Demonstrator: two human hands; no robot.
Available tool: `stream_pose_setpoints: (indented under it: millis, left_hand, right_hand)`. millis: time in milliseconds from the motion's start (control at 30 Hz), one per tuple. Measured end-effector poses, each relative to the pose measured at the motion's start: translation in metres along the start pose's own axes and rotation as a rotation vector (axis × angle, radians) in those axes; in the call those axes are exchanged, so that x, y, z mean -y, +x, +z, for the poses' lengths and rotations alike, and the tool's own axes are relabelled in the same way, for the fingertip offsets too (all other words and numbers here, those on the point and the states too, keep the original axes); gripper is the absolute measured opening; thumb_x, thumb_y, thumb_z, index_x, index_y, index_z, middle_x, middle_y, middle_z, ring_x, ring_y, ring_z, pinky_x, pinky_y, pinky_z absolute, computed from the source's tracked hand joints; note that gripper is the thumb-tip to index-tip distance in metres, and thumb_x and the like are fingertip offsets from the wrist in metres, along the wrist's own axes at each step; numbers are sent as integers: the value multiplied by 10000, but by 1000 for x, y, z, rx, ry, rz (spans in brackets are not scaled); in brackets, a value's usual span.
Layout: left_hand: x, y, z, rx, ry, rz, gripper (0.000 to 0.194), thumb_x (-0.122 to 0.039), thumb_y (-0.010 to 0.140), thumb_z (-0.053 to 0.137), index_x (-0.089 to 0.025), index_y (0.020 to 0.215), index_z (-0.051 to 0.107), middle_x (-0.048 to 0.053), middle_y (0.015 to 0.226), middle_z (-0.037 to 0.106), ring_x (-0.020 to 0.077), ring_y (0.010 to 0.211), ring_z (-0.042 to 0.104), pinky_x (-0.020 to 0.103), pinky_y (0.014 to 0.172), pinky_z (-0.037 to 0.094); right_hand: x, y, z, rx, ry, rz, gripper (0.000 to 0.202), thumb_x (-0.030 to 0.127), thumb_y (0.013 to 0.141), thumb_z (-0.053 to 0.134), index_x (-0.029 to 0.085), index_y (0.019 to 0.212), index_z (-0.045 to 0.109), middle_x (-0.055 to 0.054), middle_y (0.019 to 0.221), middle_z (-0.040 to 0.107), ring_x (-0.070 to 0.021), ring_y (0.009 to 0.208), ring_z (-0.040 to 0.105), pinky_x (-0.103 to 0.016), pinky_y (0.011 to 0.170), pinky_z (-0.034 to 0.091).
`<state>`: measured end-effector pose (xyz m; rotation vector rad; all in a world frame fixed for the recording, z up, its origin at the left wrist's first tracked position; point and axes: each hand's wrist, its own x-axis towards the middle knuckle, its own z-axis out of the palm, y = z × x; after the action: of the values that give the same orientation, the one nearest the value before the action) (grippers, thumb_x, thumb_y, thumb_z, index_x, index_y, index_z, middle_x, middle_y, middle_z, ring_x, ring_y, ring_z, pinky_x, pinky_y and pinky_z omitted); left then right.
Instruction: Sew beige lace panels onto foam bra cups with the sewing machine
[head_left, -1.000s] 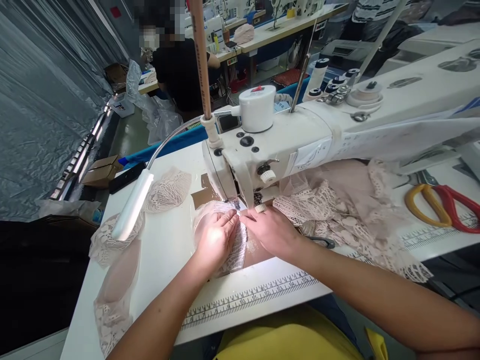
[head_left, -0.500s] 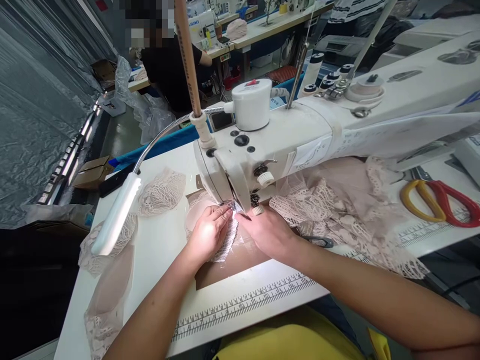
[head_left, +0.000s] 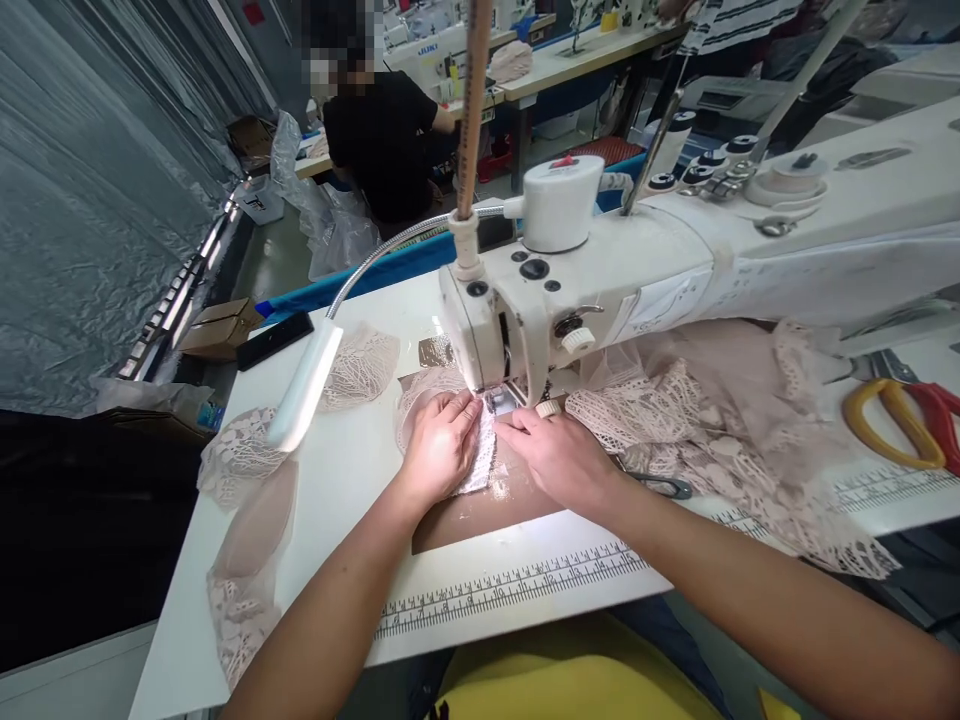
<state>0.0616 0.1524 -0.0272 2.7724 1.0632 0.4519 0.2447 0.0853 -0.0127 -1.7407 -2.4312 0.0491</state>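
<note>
My left hand [head_left: 439, 445] lies flat on a pale pink lace piece [head_left: 484, 462], pressing it onto the bed of a white sewing machine [head_left: 600, 270]. My right hand [head_left: 559, 455] rests just right of it, fingertips on the same lace beside the presser foot [head_left: 499, 400]. The needle area is partly hidden by the machine head. A heap of pink lace fabric [head_left: 712, 420] lies right of my right hand, under the machine arm.
A gooseneck lamp [head_left: 307, 385] hangs over loose lace cups [head_left: 240, 455] at the left. Small snips [head_left: 664, 485] sit by my right wrist, yellow and red scissors [head_left: 904, 420] far right. A ruler strip [head_left: 510, 585] runs along the table's front edge. Another person sits behind.
The lace piece has slid further under the presser foot, away from me, with both hands following it. The camera view has shifted a little to the left.
</note>
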Motion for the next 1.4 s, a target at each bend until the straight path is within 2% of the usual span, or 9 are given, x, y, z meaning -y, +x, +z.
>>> stream_pose_setpoints:
  millis: [233,400,500,700,900,1000,1133,1267,1400]
  left_hand:
    - [-10,-8,-6,62,160,-132,421,-291,921,377,-180,1307,501,115,1383,481,363,1262,376,530,944,396]
    - [-2,-25,-46,197,58,-290,413,-393,905,413,-220,1258,540,89,1314,548,314,1192,471,441,933,433]
    - [24,-38,-70,173,-11,-443,460,-461,931,335,-249,1305,497,72,1304,558,273,1206,483,411,994,393]
    - [107,-50,-80,142,52,-756,600,-556,872,395,-217,1366,432,148,1492,339,434,1355,263,652,995,276]
    - [145,-59,-95,52,-11,-676,510,-501,904,374,-235,1318,507,64,1460,419,256,1350,360,412,1079,324]
    - [142,-93,-113,-70,-1,-687,537,-477,937,282,-180,1337,484,79,1459,415,203,1350,362,336,1090,316]
    - [123,-175,-124,-164,53,-835,588,-537,897,333,-109,1240,545,181,1356,502,316,1285,431,467,1060,331]
    - [92,-243,-107,-182,51,-900,464,-526,834,444,-137,1027,607,173,1255,570,328,1198,507,458,988,408]
    - [57,-265,-92,-354,-63,-925,342,-458,885,392,-178,960,573,110,1161,605,250,1065,572,361,879,466]
  right_hand:
    - [-2,-4,16,-109,-39,-41,427,26,815,427,213,1121,660,-45,833,592,-170,697,474,-295,630,315]
    - [-7,-5,24,-155,-32,-76,431,40,840,409,199,1153,659,-50,848,595,-170,702,496,-283,611,350]
    - [-10,-5,28,-186,-34,-96,445,30,831,401,190,1155,661,-53,861,599,-170,710,513,-281,620,378]
    - [-13,-4,31,-224,-51,-138,441,35,840,370,188,1131,663,-51,844,597,-167,697,539,-278,607,415]
    - [-10,-3,26,-286,-73,-185,381,94,881,355,175,1054,685,-55,799,604,-171,674,570,-272,561,434]
    - [-10,-6,25,-307,-64,-191,354,144,909,353,168,1019,688,-72,824,629,-184,682,593,-287,553,442]
    - [-7,-9,23,-302,52,-298,345,173,922,364,164,1135,635,-115,1052,647,-228,908,611,-332,701,499]
    - [18,3,11,-163,153,-484,361,246,923,414,178,1250,552,-142,1295,540,-268,1162,510,-420,898,471]
    - [64,30,-8,20,242,-652,312,271,913,444,168,1173,582,-152,1187,584,-265,1102,532,-429,879,475]
